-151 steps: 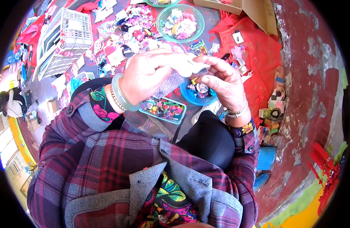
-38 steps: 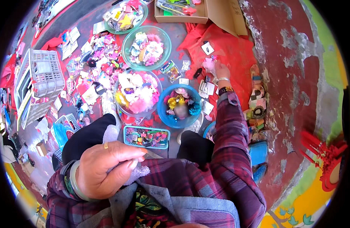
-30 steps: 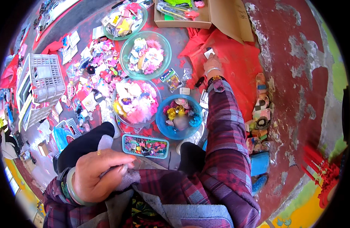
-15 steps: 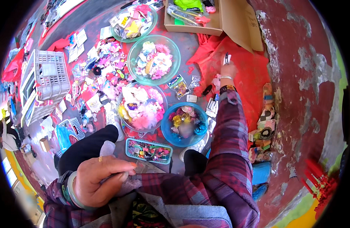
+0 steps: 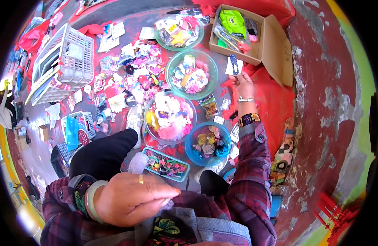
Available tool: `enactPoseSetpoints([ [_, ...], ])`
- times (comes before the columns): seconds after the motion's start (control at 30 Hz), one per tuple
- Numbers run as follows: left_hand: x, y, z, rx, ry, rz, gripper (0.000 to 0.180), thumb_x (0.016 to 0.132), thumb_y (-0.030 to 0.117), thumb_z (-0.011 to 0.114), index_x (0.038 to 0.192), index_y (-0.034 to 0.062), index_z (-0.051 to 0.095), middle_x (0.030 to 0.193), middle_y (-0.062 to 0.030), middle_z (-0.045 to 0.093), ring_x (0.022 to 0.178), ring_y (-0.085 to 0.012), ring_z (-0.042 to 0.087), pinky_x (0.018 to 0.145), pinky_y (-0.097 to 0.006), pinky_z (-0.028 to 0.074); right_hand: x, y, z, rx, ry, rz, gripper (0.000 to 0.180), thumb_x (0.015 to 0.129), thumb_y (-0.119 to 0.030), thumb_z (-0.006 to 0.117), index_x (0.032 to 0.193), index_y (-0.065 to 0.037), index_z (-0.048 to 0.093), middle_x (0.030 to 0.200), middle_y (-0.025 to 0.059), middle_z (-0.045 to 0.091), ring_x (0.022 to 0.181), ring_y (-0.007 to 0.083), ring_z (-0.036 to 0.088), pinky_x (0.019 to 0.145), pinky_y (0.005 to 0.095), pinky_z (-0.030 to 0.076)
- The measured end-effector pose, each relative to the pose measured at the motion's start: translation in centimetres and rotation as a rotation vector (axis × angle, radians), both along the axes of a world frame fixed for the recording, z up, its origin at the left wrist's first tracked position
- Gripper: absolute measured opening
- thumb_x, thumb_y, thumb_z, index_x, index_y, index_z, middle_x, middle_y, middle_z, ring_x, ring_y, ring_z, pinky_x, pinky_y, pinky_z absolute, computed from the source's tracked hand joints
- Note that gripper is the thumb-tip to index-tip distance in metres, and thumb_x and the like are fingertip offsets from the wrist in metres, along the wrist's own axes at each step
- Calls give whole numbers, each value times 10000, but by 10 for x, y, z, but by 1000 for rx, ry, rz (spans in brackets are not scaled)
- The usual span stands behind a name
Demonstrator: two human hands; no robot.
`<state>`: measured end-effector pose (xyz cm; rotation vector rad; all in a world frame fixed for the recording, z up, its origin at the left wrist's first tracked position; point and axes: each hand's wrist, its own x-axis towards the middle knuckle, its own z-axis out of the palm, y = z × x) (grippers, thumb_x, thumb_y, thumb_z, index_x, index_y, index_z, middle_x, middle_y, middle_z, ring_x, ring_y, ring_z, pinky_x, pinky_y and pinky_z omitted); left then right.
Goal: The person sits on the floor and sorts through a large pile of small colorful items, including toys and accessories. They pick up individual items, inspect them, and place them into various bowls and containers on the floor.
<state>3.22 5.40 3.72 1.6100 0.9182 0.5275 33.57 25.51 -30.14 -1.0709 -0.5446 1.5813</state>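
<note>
In front of my body, my left hand (image 5: pixel 129 199) is closed around a fluffy pale lilac strip (image 5: pixel 138 163). One soft end stands up behind the knuckles, and a bit more shows below the fingertips. My right arm reaches forward, and my right hand (image 5: pixel 243 87) pinches a white card (image 5: pixel 229 69) bearing a dark blue patterned strip. That card is held just below the open cardboard box (image 5: pixel 258 28) and over a red cloth (image 5: pixel 273 98). Nearest the right forearm stands a blue bowl (image 5: pixel 189 153) holding shiny gold, pink and teal pieces.
Two greenish clear bowls (image 5: pixel 215 76) and a clear bowl (image 5: pixel 194 127) hold fluffy and packaged pieces. A small turquoise basket (image 5: pixel 187 174) lies near my feet. At left stand a white crate (image 5: pixel 80 61) and a heap of small accessories (image 5: pixel 144 69). A worn wall (image 5: pixel 320 123) rises at right.
My right hand has drawn back and turned, so the card's face with the blue strip shows. My view has shifted, moving the bowls and box rightward. The left hand keeps hold of the fluffy strip.
</note>
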Motion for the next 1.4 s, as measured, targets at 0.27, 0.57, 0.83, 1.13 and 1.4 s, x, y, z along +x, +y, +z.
enactPoseSetpoints([
  [0.27, -29, -13, 8, 170, -31, 57, 242, 737, 33, 581, 975, 2, 603, 735, -103, 617, 620, -220, 607, 527, -281, 469, -72, 8, 31, -15, -10, 77, 68, 834, -54, 524, 899, -38, 538, 791, 78, 621, 701, 188, 630, 523, 242, 455],
  [0.57, -59, -16, 9, 236, -2, 101, 277, 694, 52, 624, 970, 44, 606, 798, -60, 622, 671, -185, 619, 556, -269, 486, -175, 58, -11, -269, -141, 160, 80, 806, -85, 547, 842, -19, 521, 697, 84, 589, 532, 147, 562, 431, 244, 432],
  [0.83, -70, -10, 7, 257, -52, 128, 276, 679, 15, 628, 954, 29, 610, 766, -76, 623, 622, -206, 613, 511, -271, 481, -181, 173, -34, -121, -869, 394, 230, 796, -213, 509, 723, -9, 586, 633, 99, 599, 532, 164, 571, 453, 297, 431],
  [1.13, -60, -14, 12, 184, -27, 77, 254, 674, -29, 537, 923, -21, 583, 723, -115, 620, 571, -244, 600, 522, -302, 474, 8, 52, 36, -187, -546, 101, 160, 825, -172, 511, 871, -44, 597, 741, 80, 617, 595, 148, 578, 468, 265, 395],
  [1.4, -21, -10, 20, 137, 128, -59, 218, 715, -69, 508, 927, -48, 557, 795, -162, 617, 647, -248, 616, 576, -300, 486, 203, -158, 17, -460, -686, -356, 130, 821, -110, 509, 899, -26, 569, 714, 80, 618, 549, 138, 578, 440, 237, 417],
])
